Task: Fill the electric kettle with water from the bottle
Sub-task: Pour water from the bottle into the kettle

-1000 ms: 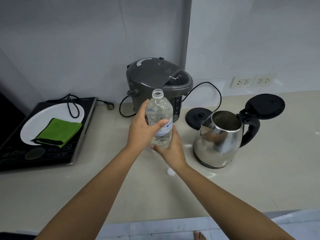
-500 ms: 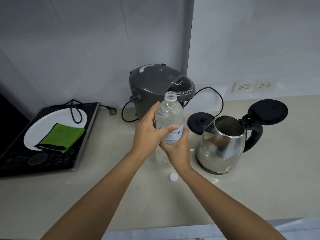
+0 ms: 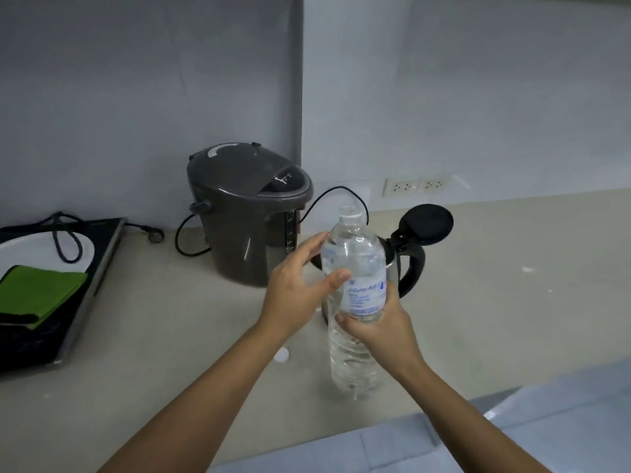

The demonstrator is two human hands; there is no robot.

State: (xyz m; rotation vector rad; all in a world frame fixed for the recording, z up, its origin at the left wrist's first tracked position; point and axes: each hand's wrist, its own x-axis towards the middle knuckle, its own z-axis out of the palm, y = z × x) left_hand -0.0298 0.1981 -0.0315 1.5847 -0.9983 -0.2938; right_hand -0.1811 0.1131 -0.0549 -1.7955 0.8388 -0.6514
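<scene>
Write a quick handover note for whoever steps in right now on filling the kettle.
Left hand: on the upper side of the bottle, thumb across the front.
Right hand: gripping the bottle around the label.
Bottle: upright, uncapped, lifted in front of the kettle, mostly full. Cap lies on the counter.
Kettle: lid open, largely hidden behind the bottle.
Done: cap off, bottle raised.
Left: tip the bottle over the kettle's opening and pour.

bottle [image 3: 355,268] uncapped, upright | left hand [image 3: 293,295], right hand [image 3: 379,326] grip it | kettle [image 3: 409,261] behind, lid open
</scene>
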